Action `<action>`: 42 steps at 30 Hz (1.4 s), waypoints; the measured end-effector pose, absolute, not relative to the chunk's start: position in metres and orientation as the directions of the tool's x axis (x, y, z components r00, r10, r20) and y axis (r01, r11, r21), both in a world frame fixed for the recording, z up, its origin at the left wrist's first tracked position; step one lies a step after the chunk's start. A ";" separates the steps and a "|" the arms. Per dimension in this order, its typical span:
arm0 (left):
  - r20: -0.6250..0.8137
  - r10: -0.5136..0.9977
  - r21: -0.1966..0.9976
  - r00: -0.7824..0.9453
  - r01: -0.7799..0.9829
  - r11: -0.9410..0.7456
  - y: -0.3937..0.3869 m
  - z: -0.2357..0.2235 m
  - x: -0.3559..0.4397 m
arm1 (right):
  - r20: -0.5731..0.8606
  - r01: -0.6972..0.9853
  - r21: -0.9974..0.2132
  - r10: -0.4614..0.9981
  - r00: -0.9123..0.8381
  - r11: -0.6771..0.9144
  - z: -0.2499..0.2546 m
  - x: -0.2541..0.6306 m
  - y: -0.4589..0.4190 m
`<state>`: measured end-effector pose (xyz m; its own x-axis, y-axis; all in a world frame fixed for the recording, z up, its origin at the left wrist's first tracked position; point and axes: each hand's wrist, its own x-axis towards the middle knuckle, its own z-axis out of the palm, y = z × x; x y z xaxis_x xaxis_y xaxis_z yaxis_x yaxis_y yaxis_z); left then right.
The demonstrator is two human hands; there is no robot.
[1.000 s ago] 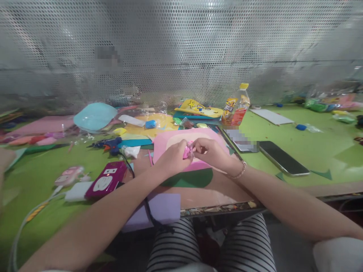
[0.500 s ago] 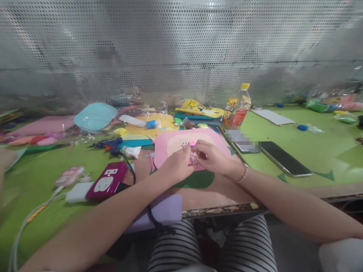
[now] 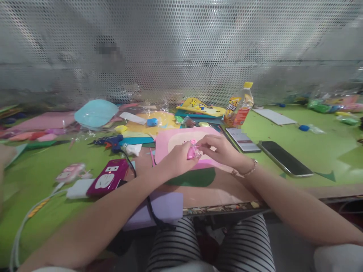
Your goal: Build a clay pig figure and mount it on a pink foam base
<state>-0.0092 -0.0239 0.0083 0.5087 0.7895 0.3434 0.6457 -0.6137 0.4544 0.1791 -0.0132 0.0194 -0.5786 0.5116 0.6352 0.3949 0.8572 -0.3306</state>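
Observation:
My left hand [image 3: 181, 160] is closed round a small packet of pink clay [image 3: 191, 152] in clear plastic. To its right, my right hand [image 3: 217, 148] has its thumb and fingertips pinched at the packet's edge; whether they grip the plastic or a bit of clay is too small to tell. Both hands are over a pink foam sheet [image 3: 162, 140] with a cream shape [image 3: 174, 138] on it. A small pink piece shows just beyond my left fingers, partly hidden. Under the near edge of the pink sheet lies a dark green piece [image 3: 195, 177].
On the left are a glue gun [image 3: 112, 143], a magenta power strip [image 3: 109, 177] with cables, and a light blue dish [image 3: 96, 113]. A drink bottle [image 3: 239, 105] stands behind two phones [image 3: 285, 158] on the right. Another person's hand [image 3: 7, 155] shows at the far left edge.
My right hand has drawn slightly right, away from my left, and more of the pink clay packet shows between them. The view has shifted a little.

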 end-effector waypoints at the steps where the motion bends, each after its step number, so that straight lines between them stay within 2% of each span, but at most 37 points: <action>1: 0.343 0.783 0.442 0.519 0.647 -0.622 -0.023 0.008 -0.009 | 0.628 0.372 -0.336 0.500 -0.596 0.865 0.017 0.178 -0.012; 4: 0.329 0.763 0.364 0.556 0.671 -0.646 -0.022 0.005 -0.009 | 0.583 0.318 -0.341 0.464 -0.667 0.885 0.010 0.173 -0.009; 8: 0.342 0.738 0.316 0.582 0.669 -0.673 -0.021 0.006 -0.010 | 0.604 0.391 -0.302 0.492 -0.627 0.869 0.008 0.166 -0.012; 9: 0.343 0.742 0.306 0.576 0.679 -0.668 -0.020 0.008 -0.011 | 0.623 0.416 -0.324 0.523 -0.582 0.850 0.009 0.166 -0.012; 11: 0.323 0.775 0.263 0.544 0.735 -0.625 -0.016 0.013 -0.014 | 0.656 0.437 -0.461 0.628 -0.419 0.772 0.014 0.170 -0.009; 14: 0.285 0.851 0.146 0.441 0.857 -0.493 -0.005 0.020 -0.022 | 0.586 0.312 -0.742 0.800 -0.129 0.594 0.018 0.185 0.004; 15: 0.265 0.876 0.102 0.402 0.892 -0.440 -0.001 0.020 -0.027 | 0.540 0.280 -0.787 0.833 -0.118 0.550 0.018 0.190 0.010; 17: 0.275 0.915 0.017 0.295 0.950 -0.312 0.007 0.020 -0.036 | 0.463 0.297 -0.819 0.871 -0.163 0.491 0.015 0.198 0.019; 20: 0.248 0.959 -0.047 0.134 0.991 -0.126 0.016 0.016 -0.050 | 0.402 0.321 -0.828 0.886 -0.231 0.459 0.010 0.202 0.026; 23: 0.256 0.965 -0.102 0.055 0.994 -0.029 0.016 0.016 -0.053 | 0.366 0.411 -0.797 0.896 -0.253 0.442 0.008 0.200 0.026; 25: 0.278 0.949 -0.149 0.151 0.982 -0.113 0.012 0.018 -0.048 | 0.317 0.499 -0.770 0.918 -0.239 0.396 0.009 0.200 0.026; 26: 0.248 0.933 -0.160 0.261 0.961 -0.226 0.008 0.019 -0.044 | 0.301 0.527 -0.762 0.927 -0.225 0.376 0.009 0.201 0.027; 27: 0.161 0.886 -0.134 0.435 0.899 -0.417 0.004 0.020 -0.040 | 0.298 0.539 -0.758 0.931 -0.213 0.366 0.009 0.203 0.028; 29: -0.048 0.664 0.014 0.746 0.665 -0.747 -0.006 0.020 -0.032 | 0.308 0.518 -0.775 0.933 -0.189 0.361 0.008 0.206 0.031; 30: -0.110 0.577 0.104 0.809 0.587 -0.803 -0.011 0.020 -0.029 | 0.317 0.495 -0.791 0.933 -0.173 0.360 0.007 0.207 0.032; 32: -0.160 0.543 0.187 0.824 0.565 -0.803 -0.021 0.018 -0.024 | 0.332 0.454 -0.815 0.932 -0.144 0.360 0.006 0.209 0.034; 35: -0.142 0.576 0.202 0.805 0.594 -0.779 -0.032 0.013 -0.020 | 0.350 0.499 -0.782 0.926 -0.143 0.373 0.008 0.210 0.033; 40: -0.068 0.655 0.092 0.752 0.659 -0.747 -0.033 -0.001 -0.018 | 0.323 0.651 -0.655 0.921 -0.218 0.384 0.015 0.206 0.024; 42: -0.015 0.676 0.028 0.737 0.676 -0.736 -0.029 -0.007 -0.018 | 0.328 0.707 -0.557 0.897 -0.295 0.436 0.014 0.201 0.020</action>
